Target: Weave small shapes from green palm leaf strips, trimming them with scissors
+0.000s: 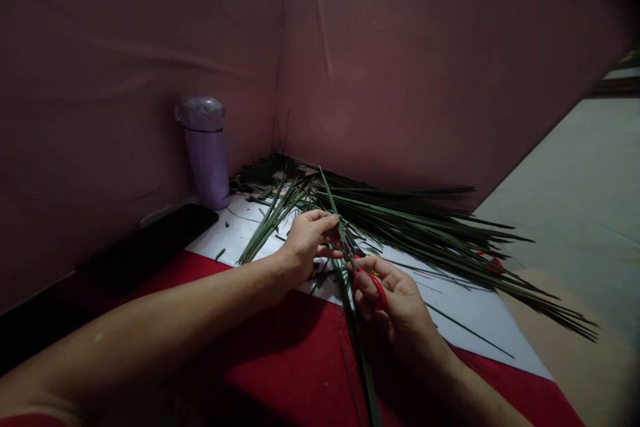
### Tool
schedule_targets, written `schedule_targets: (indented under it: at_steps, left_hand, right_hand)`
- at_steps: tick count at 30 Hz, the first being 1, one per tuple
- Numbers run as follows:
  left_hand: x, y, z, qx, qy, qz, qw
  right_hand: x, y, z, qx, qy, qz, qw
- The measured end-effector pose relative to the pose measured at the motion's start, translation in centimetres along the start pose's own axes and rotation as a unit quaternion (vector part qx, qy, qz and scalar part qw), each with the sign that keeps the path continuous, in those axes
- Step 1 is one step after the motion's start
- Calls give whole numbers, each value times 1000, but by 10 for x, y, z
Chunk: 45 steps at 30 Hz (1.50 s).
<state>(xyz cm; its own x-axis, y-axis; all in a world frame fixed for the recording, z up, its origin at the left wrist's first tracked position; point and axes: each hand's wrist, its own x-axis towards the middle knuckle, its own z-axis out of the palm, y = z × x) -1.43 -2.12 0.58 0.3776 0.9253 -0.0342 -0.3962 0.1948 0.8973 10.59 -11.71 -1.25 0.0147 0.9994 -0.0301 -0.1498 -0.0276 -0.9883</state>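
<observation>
My left hand (310,240) pinches a long green leaf strip (357,340) that runs from the leaf pile down toward me. My right hand (395,303) is closed on red-handled scissors (373,280), whose blades meet the strip just beside my left fingers. A big pile of long green leaves (430,227) lies fanned out on a white sheet (465,310) behind both hands.
A lilac flask (206,150) stands at the back left against a pink cloth wall (400,67). A black flat object (150,243) lies left of the sheet. Red cloth (280,360) covers the near surface. Another red-handled tool (493,261) lies among the leaves.
</observation>
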Motion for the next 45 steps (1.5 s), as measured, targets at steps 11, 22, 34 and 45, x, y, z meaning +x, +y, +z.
schedule_targets:
  at_steps: [11,22,34,45]
  left_hand:
    - [-1,2,1,0,-3,-1,1000]
    - [-3,1,1,-6,-16,-2,1000]
    - [-4,0,2,-5,-15,-14,1000]
    - [-1,2,1,0,-2,-4,1000]
  right_hand:
    - [2,-3,3,-5,10,15,1000]
    - [1,-4,3,8,8,0,1000]
    - [1,-1,0,17,5,0,1000]
    - [2,-2,2,5,11,7,1000]
